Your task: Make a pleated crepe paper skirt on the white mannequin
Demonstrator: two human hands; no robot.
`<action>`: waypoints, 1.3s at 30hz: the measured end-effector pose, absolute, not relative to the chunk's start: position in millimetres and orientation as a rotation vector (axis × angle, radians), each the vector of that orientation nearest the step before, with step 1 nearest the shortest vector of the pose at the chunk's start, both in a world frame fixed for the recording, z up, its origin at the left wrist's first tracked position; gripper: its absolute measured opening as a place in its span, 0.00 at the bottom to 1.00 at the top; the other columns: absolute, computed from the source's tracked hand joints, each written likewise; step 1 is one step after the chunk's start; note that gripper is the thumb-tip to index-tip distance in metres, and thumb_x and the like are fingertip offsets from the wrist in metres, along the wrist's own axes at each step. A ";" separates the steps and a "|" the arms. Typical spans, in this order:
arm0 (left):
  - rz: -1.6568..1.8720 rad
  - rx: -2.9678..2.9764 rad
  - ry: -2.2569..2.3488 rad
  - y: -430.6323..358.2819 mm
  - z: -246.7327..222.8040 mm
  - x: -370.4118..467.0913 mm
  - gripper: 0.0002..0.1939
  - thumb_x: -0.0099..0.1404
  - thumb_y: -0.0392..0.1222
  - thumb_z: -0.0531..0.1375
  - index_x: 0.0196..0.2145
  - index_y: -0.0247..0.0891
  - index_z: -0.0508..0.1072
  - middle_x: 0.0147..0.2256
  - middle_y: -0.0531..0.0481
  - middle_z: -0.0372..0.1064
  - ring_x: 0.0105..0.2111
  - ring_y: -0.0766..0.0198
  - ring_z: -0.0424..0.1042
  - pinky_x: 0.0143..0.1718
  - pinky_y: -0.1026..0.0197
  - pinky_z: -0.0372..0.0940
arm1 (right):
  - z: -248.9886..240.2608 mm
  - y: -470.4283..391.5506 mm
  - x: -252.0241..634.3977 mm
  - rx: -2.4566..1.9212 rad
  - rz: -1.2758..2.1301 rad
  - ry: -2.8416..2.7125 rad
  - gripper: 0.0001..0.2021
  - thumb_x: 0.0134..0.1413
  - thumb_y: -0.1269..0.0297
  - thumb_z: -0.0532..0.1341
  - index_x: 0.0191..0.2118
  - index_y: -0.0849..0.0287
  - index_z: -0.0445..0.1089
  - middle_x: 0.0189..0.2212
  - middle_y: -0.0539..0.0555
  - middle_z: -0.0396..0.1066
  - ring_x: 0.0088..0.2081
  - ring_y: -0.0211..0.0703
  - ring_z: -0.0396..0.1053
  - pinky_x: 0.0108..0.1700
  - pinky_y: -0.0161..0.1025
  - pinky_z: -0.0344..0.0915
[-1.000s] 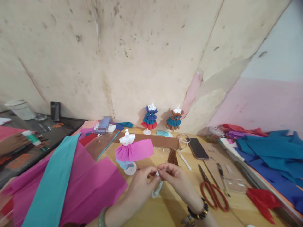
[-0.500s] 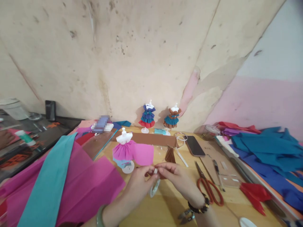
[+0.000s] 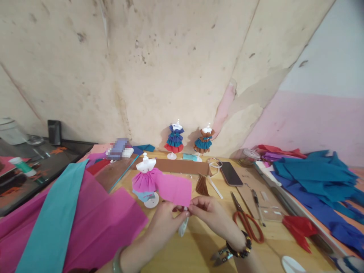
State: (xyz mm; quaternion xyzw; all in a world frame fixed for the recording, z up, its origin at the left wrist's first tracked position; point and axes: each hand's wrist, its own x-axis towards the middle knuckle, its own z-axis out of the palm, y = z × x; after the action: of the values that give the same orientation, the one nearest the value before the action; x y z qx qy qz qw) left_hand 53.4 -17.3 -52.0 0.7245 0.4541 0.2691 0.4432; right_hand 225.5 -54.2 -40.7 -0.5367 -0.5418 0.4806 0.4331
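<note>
My left hand [image 3: 167,219] is closed, its thumb and fingers pinching a narrow roll of white tape [image 3: 183,227] that hangs below the fingertips. My right hand [image 3: 207,209] meets it, thumb and forefinger pinched at the lower corner of a pink paper strip [image 3: 176,187]. Which fingers bear on the strip and which on the tape end is partly hidden. The strip runs from the gathered pink skirt [image 3: 145,180] on a small white dress form [image 3: 146,165], which stands on a round white base [image 3: 151,200] just beyond my left hand.
Orange-handled scissors [image 3: 247,220] and thread snips [image 3: 222,257] lie by my right wrist. Behind stand two dressed miniature forms [image 3: 174,138]. A phone [image 3: 231,173], a brown tassel-like bundle [image 3: 202,185] and a brown strip [image 3: 182,167] lie ahead. Pink and turquoise sheets [image 3: 54,216] cover the left.
The loose end of the pink strip has come down and right to my fingertips. The tape roll has turned more edge-on. The whole view has shifted slightly.
</note>
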 end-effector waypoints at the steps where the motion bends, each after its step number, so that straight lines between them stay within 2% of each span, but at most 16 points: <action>1: 0.665 1.796 1.118 -17.7 -51.7 53.2 0.11 0.59 0.45 0.60 0.29 0.36 0.79 0.30 0.45 0.80 0.32 0.54 0.76 0.33 0.61 0.64 | -39.9 -54.8 225.4 -1.349 1.181 -1.353 0.12 0.51 0.56 0.66 0.27 0.61 0.78 0.25 0.52 0.78 0.28 0.42 0.73 0.34 0.38 0.66; 4: 0.686 1.803 1.097 -18.4 -49.3 52.8 0.12 0.60 0.46 0.61 0.34 0.36 0.80 0.35 0.45 0.80 0.37 0.53 0.76 0.39 0.60 0.65 | -39.0 -56.0 227.4 -1.369 1.134 -1.353 0.11 0.52 0.57 0.65 0.28 0.61 0.77 0.25 0.53 0.78 0.28 0.42 0.72 0.34 0.37 0.66; 6: 0.712 1.816 1.125 -18.9 -47.7 52.6 0.12 0.58 0.46 0.62 0.34 0.36 0.80 0.34 0.45 0.80 0.37 0.53 0.75 0.39 0.59 0.65 | -40.1 -56.1 229.9 -1.370 1.097 -1.347 0.12 0.52 0.57 0.64 0.27 0.61 0.76 0.25 0.53 0.77 0.29 0.43 0.72 0.35 0.38 0.67; 10: 0.743 1.707 1.090 -21.8 -49.7 53.9 0.14 0.60 0.49 0.61 0.28 0.34 0.76 0.26 0.47 0.74 0.29 0.58 0.71 0.31 0.62 0.63 | -45.6 -55.9 232.3 -1.365 1.013 -1.316 0.14 0.54 0.55 0.62 0.26 0.61 0.73 0.25 0.53 0.76 0.31 0.44 0.73 0.38 0.39 0.68; 16: 0.708 1.470 0.851 -26.0 -61.3 58.4 0.18 0.62 0.54 0.58 0.32 0.34 0.72 0.25 0.50 0.69 0.23 0.62 0.70 0.24 0.62 0.67 | -51.7 -67.3 219.3 -1.362 0.935 -1.336 0.13 0.55 0.56 0.62 0.27 0.60 0.73 0.26 0.54 0.76 0.30 0.45 0.73 0.37 0.39 0.68; 19: 0.699 1.476 0.824 -25.6 -61.8 58.3 0.16 0.62 0.52 0.58 0.29 0.34 0.71 0.26 0.50 0.69 0.25 0.63 0.71 0.27 0.62 0.68 | -53.8 -77.6 213.6 -1.342 0.846 -1.394 0.12 0.57 0.60 0.61 0.26 0.59 0.74 0.27 0.54 0.75 0.32 0.45 0.72 0.39 0.38 0.67; 23: 0.693 1.625 0.866 -25.4 -54.6 56.3 0.13 0.65 0.46 0.57 0.28 0.35 0.71 0.24 0.52 0.67 0.25 0.66 0.68 0.27 0.65 0.63 | -55.2 -84.9 213.9 -1.279 0.716 -1.512 0.12 0.60 0.64 0.57 0.30 0.58 0.76 0.30 0.55 0.77 0.36 0.45 0.74 0.41 0.36 0.68; 28: 0.660 1.712 0.910 -25.6 -49.8 55.6 0.11 0.66 0.43 0.54 0.28 0.36 0.68 0.25 0.54 0.66 0.25 0.66 0.68 0.27 0.65 0.61 | -41.6 -77.0 222.0 -1.291 0.795 -1.626 0.14 0.62 0.65 0.56 0.28 0.59 0.75 0.29 0.54 0.77 0.36 0.44 0.75 0.42 0.35 0.68; 31: 0.633 1.715 0.910 -23.6 -52.6 55.5 0.11 0.66 0.44 0.53 0.29 0.36 0.67 0.25 0.55 0.64 0.25 0.66 0.68 0.27 0.66 0.61 | -29.3 -67.5 227.8 -1.391 0.866 -1.704 0.11 0.60 0.66 0.58 0.30 0.60 0.75 0.30 0.54 0.78 0.34 0.43 0.74 0.40 0.35 0.67; 39: 0.553 1.814 0.952 -21.0 -36.2 53.2 0.10 0.65 0.42 0.54 0.30 0.36 0.72 0.26 0.54 0.68 0.26 0.66 0.66 0.26 0.67 0.56 | -20.5 -58.2 239.4 -1.470 0.950 -1.882 0.10 0.59 0.65 0.58 0.33 0.60 0.76 0.30 0.53 0.78 0.34 0.44 0.74 0.39 0.36 0.66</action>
State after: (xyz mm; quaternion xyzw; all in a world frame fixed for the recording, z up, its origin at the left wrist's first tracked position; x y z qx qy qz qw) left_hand 53.2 -21.0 -36.2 0.7462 0.3916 0.2276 0.4879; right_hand 239.4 -58.2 -20.5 -0.5487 -0.7027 0.3545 0.2819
